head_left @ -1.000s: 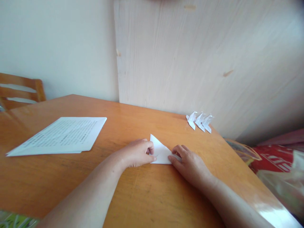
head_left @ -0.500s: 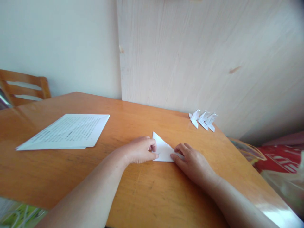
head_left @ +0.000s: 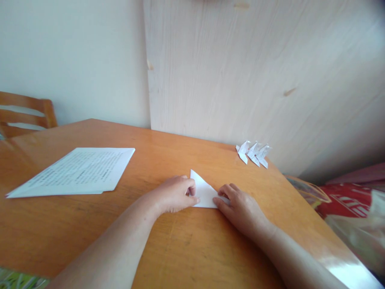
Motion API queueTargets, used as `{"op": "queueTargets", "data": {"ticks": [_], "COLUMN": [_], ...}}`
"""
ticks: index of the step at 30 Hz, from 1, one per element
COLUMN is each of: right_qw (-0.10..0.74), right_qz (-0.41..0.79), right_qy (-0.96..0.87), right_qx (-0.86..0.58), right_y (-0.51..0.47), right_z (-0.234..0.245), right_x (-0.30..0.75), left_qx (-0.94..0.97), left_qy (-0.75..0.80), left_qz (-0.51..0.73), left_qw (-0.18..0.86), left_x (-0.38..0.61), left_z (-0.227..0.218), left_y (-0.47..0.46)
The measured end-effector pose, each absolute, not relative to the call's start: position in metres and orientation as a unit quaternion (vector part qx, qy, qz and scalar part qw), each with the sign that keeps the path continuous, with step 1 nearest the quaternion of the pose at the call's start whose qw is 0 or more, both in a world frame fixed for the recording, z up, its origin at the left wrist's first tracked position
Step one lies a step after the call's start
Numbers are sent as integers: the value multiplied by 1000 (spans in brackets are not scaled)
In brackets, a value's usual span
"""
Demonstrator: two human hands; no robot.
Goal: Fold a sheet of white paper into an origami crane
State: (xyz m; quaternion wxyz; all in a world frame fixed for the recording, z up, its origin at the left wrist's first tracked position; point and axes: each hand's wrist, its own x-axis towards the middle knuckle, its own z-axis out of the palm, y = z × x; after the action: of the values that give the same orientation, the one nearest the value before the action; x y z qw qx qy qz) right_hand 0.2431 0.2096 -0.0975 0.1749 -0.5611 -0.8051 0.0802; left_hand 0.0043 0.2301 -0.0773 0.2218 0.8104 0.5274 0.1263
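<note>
A white sheet of paper folded into a triangle [head_left: 203, 193] lies on the wooden table in front of me, one point facing away. My left hand [head_left: 178, 193] grips its left edge, fingers curled and thumb on top near the lower left corner. At the opposite side, my right hand [head_left: 240, 204] pinches the right corner between thumb and fingers. Both hands cover the ends of the paper, so those parts are hidden.
Three folded paper figures [head_left: 253, 154] stand at the table's far right edge. A stack of printed sheets [head_left: 81, 170] lies on the left. Beyond it is a wooden chair [head_left: 25, 112]. Red and clear plastic bags [head_left: 345, 200] sit past the right edge.
The whole view has shifted slightly, so the table things appear a little lower and further left. Both hands keep their hold on the folded paper with hardly any movement.
</note>
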Motion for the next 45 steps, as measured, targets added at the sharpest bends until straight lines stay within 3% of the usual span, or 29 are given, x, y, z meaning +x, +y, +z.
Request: {"op": "queueTargets", "data": {"ticks": [45], "right_qw": [163], "right_qz": [69], "right_qy": [-821], "right_qx": [-543], "right_y": [208], "right_z": [-102], "right_x": [246], "left_qx": [810], "left_qy": [529], "left_qz": [111], "left_qw": [226], "left_x": [1], "left_z": [-72], "left_y": [225]}}
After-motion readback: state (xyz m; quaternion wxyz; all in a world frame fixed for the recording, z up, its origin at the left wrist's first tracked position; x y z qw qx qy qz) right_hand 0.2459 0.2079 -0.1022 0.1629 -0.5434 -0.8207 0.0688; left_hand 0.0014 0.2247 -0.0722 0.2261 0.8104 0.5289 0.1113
